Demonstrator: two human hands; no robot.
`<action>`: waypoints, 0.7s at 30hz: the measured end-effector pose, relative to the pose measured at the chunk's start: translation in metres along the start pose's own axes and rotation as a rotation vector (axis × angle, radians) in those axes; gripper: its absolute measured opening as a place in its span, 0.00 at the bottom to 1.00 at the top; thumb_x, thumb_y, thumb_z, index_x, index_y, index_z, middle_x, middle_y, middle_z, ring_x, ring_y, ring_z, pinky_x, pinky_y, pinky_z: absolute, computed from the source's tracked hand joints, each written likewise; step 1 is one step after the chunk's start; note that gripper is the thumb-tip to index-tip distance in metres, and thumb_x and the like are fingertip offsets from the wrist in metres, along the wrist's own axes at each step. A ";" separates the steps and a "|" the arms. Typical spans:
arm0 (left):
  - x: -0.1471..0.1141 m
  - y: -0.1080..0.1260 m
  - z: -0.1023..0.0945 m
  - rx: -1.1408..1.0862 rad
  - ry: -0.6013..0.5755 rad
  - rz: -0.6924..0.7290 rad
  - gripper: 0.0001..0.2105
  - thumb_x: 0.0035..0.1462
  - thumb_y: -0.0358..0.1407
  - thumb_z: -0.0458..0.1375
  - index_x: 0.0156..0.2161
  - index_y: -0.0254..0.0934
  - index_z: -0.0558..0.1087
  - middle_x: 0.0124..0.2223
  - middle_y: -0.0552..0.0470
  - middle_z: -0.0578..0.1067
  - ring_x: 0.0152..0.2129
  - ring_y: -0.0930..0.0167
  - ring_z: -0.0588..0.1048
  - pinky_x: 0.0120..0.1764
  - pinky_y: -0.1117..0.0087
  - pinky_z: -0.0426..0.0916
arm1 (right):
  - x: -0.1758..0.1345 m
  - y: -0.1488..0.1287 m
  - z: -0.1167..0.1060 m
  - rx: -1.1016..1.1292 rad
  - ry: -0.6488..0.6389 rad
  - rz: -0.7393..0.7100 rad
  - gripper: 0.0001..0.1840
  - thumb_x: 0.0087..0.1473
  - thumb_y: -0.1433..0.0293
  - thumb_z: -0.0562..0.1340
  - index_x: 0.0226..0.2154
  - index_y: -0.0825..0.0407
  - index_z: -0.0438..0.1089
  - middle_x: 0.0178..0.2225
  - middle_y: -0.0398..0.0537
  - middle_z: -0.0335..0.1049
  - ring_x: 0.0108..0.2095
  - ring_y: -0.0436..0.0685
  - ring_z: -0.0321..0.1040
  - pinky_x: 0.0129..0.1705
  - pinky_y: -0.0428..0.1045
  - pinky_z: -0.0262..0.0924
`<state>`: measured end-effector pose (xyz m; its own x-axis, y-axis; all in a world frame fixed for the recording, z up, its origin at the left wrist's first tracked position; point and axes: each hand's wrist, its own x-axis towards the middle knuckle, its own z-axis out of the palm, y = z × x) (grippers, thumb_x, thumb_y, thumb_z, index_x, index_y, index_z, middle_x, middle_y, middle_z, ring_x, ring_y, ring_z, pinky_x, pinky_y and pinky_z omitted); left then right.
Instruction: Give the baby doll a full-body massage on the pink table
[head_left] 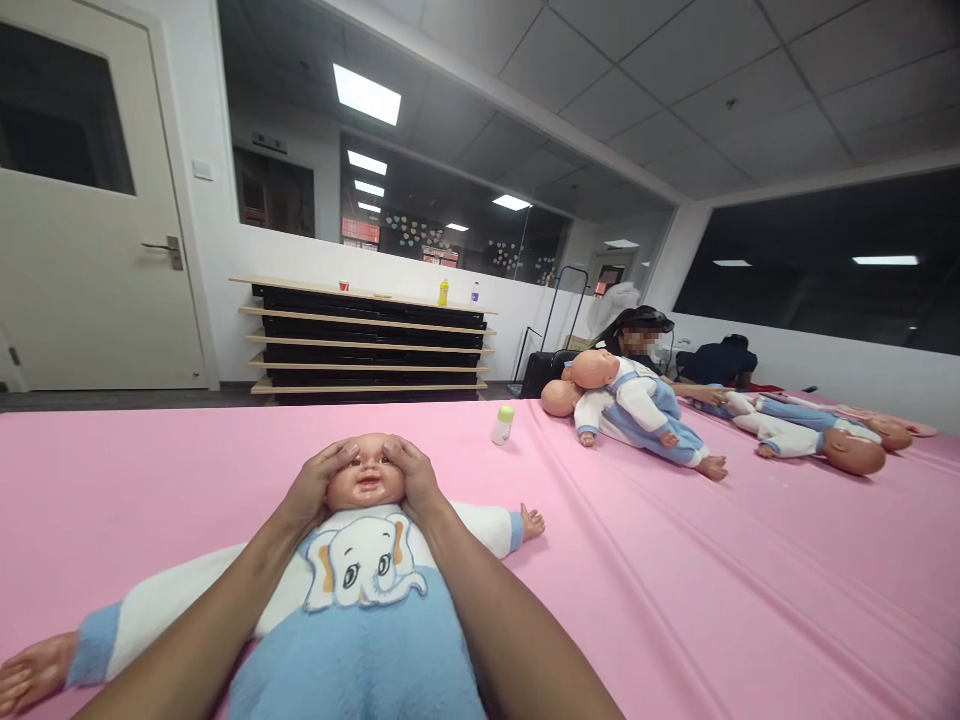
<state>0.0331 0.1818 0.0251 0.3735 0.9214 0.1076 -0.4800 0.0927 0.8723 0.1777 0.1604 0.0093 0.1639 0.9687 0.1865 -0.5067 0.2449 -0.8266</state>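
A baby doll (367, 640) lies on its back on the pink sheet (600, 620), arms spread to both sides. It wears a white and blue plush suit with an elephant face on the chest. My left hand (319, 485) and my right hand (417, 472) cup the two sides of its head (367, 487). Both thumbs rest on the face, near the eyes. My other fingers curve round the sides of the head and are partly hidden. Beyond the doll's outstretched arm stands a small bottle with a green cap (503, 426).
More dolls in like suits lie on the right, some stacked in a pile (637, 410). A person (637, 335) sits behind them; another person (716, 362) bends over farther back. Stacked boards (367, 340) stand by the far wall, left of a black trolley (540, 372).
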 end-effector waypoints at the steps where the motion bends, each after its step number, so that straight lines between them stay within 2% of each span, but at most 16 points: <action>1: 0.000 -0.001 0.000 0.010 0.000 0.003 0.21 0.47 0.39 0.66 0.45 0.31 0.72 0.41 0.43 0.78 0.38 0.57 0.77 0.40 0.59 0.74 | 0.000 0.000 0.000 0.002 -0.009 0.002 0.27 0.40 0.64 0.71 0.45 0.55 0.71 0.38 0.47 0.74 0.39 0.57 0.70 0.45 0.51 0.65; 6: 0.004 -0.005 -0.005 0.083 0.017 0.057 0.24 0.46 0.43 0.66 0.47 0.32 0.72 0.43 0.44 0.78 0.39 0.59 0.76 0.42 0.60 0.72 | -0.001 0.000 0.001 0.008 -0.021 0.012 0.24 0.40 0.65 0.72 0.42 0.55 0.72 0.36 0.46 0.74 0.37 0.56 0.70 0.43 0.51 0.65; 11: 0.016 0.003 -0.009 0.339 0.189 0.123 0.24 0.41 0.43 0.67 0.44 0.33 0.75 0.42 0.45 0.78 0.42 0.58 0.74 0.47 0.60 0.68 | -0.003 -0.003 0.004 0.016 -0.001 0.017 0.22 0.39 0.64 0.71 0.39 0.55 0.73 0.34 0.47 0.74 0.36 0.57 0.70 0.41 0.51 0.66; 13: 0.018 0.009 -0.006 0.441 0.209 0.147 0.21 0.42 0.41 0.66 0.42 0.33 0.77 0.44 0.44 0.78 0.45 0.58 0.73 0.50 0.59 0.66 | -0.004 -0.004 0.006 0.019 0.010 0.029 0.22 0.38 0.65 0.72 0.38 0.55 0.73 0.34 0.47 0.74 0.35 0.57 0.70 0.41 0.51 0.66; 16: 0.017 0.012 0.001 0.455 0.173 0.189 0.18 0.45 0.40 0.63 0.43 0.35 0.77 0.48 0.45 0.76 0.49 0.58 0.71 0.53 0.61 0.63 | -0.005 -0.006 0.007 0.018 0.024 0.036 0.23 0.38 0.64 0.72 0.39 0.55 0.73 0.33 0.47 0.74 0.35 0.58 0.70 0.41 0.53 0.66; 21: 0.011 0.001 0.000 0.229 0.025 0.123 0.26 0.45 0.43 0.65 0.50 0.34 0.72 0.49 0.44 0.75 0.44 0.61 0.73 0.49 0.62 0.66 | -0.005 -0.006 0.005 -0.048 0.051 0.002 0.27 0.37 0.62 0.72 0.42 0.55 0.73 0.35 0.47 0.75 0.38 0.59 0.70 0.43 0.53 0.65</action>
<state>0.0367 0.1919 0.0271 0.3027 0.9296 0.2103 -0.3269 -0.1060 0.9391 0.1756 0.1541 0.0160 0.2067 0.9654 0.1588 -0.4656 0.2398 -0.8519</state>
